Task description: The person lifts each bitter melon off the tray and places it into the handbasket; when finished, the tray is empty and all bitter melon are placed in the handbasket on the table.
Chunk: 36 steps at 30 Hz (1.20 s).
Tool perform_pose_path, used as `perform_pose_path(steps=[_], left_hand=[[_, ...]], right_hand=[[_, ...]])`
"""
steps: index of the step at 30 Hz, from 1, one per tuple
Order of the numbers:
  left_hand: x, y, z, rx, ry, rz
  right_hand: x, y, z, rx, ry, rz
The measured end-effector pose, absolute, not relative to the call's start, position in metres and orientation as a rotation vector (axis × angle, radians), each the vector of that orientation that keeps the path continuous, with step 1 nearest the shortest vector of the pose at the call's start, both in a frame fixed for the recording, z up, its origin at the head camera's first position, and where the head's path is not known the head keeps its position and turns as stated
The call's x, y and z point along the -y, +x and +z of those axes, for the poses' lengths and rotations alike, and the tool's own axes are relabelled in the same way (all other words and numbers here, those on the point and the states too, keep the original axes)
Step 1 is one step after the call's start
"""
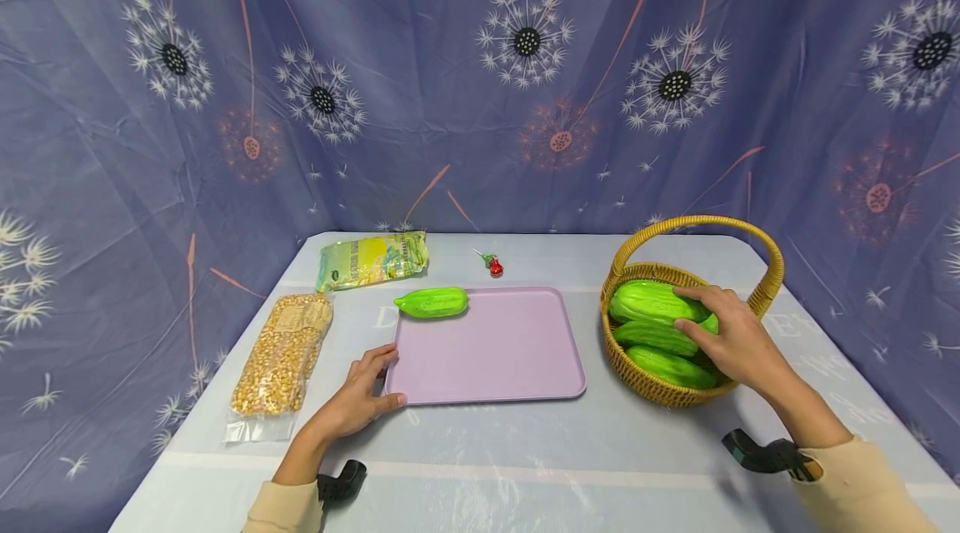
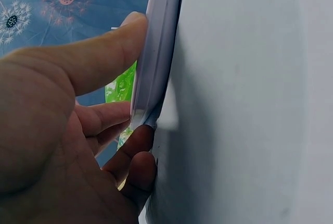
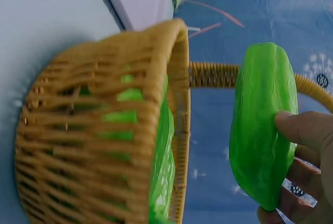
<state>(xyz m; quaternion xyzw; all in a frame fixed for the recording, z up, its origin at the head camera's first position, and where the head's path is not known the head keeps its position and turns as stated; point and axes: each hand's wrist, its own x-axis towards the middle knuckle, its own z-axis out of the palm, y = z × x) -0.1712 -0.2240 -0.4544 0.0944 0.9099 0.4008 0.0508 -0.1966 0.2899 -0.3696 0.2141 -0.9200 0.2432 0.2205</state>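
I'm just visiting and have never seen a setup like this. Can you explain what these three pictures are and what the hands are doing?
There is no machine here: a person wears three cameras. The wide picture comes from the head; the other two come from the wrists. On the table lie a tray with one gourd on it, a basket of gourds, a corn bag, a yellow packet and a small candy. The left hand grips the tray's near corner. The right hand grips the top gourd in the basket.

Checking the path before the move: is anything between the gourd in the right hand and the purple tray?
Only the basket rim and its handle. Beyond them, bare table up to the tray; right hand grips the gourd.
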Motion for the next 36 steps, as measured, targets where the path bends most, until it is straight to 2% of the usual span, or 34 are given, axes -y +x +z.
perform_pose_path(steps=[36], left_hand=[[0.223,-0.171,-0.454,-2.771,0.291,1.212]], right_hand=[[-0.311,-0.255,-0.359,2.918,0.367,0.655]])
